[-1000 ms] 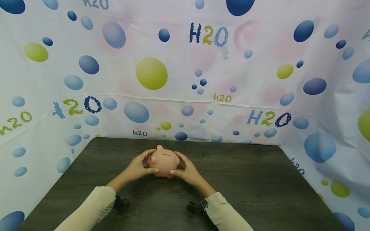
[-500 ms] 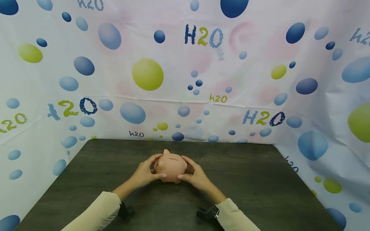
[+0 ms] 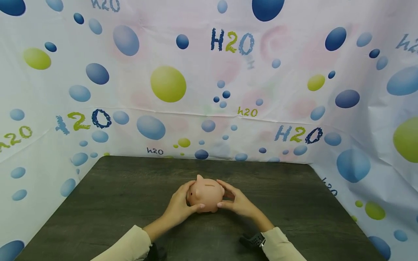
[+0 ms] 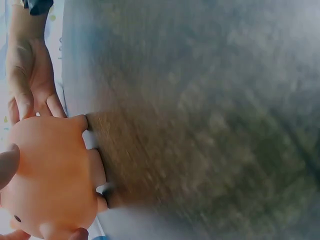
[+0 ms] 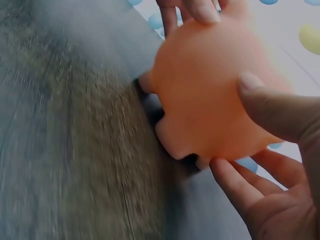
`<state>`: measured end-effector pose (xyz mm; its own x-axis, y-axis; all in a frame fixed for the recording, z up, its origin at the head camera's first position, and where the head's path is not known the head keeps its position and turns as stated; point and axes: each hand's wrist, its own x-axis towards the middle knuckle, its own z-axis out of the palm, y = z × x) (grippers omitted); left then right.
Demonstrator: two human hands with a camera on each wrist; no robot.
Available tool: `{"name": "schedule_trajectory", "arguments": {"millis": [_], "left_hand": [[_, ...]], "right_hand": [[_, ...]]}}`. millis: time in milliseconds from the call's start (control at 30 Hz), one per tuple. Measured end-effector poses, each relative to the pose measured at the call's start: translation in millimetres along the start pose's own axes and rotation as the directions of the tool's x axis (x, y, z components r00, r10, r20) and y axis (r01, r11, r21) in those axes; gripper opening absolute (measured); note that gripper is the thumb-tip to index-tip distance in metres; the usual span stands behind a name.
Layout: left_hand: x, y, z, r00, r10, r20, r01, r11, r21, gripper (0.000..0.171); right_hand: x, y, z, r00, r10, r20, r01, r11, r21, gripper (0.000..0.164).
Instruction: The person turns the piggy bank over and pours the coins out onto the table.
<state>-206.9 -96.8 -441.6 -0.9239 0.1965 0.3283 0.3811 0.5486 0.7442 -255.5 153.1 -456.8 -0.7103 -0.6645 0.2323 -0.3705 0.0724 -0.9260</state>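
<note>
Between both hands is a pinkish-orange piggy bank (image 3: 206,195) with a coin slot on its top and its face toward the left. My left hand (image 3: 179,206) grips the face end, thumb along the near side. At the tail end my right hand (image 3: 240,201) holds it, thumb pressed on the near side and fingers behind. In the right wrist view the thumb and fingers curl round the piggy bank (image 5: 210,90). Its feet are at the tabletop in the left wrist view, where the piggy bank (image 4: 52,170) stands upright; whether they touch the wood cannot be told.
A dark wood-grain table (image 3: 130,192) lies under the hands. Behind it and at both sides hangs a white curtain (image 3: 202,65) printed with blue and green dots and H2O lettering. A black strap (image 3: 253,240) sits at the right wrist.
Both hands have moved the piggy bank to the right and nearer the person across the table. The grip looks the same throughout. The head view has shifted slightly.
</note>
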Motion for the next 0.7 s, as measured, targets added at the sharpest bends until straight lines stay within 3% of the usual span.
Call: {"name": "schedule_trajectory", "arguments": {"millis": [167, 300, 400, 533, 700], "left_hand": [[-7.7, 5.0, -0.2, 0.999, 0.009, 0.036, -0.009, 1.0, -0.018, 0.076], [-13.8, 4.5, -6.2, 0.997, 0.029, 0.073, -0.027, 0.999, -0.03, 0.07], [-13.8, 2.6, -11.9, 0.991, 0.056, 0.124, -0.05, 0.998, -0.045, 0.072], [-4.0, -4.3, -18.7, 0.967, 0.076, 0.242, -0.046, 0.99, -0.131, 0.079], [10.7, -16.9, -25.5, 0.923, 0.081, 0.375, 0.019, 0.967, -0.254, 0.085]], "right_hand": [[-9, -1, -11, 1.0, 0.001, 0.016, -0.002, 0.999, 0.054, 0.08], [-16, -4, -18, 0.999, 0.025, -0.042, -0.022, 0.998, 0.051, 0.076], [-21, -5, -18, 0.995, 0.035, -0.096, -0.036, 0.999, -0.01, 0.07], [-29, -12, -8, 0.988, 0.067, -0.141, -0.078, 0.994, -0.074, 0.069], [-34, -19, 12, 0.982, 0.09, -0.165, -0.111, 0.986, -0.121, 0.078]]}}
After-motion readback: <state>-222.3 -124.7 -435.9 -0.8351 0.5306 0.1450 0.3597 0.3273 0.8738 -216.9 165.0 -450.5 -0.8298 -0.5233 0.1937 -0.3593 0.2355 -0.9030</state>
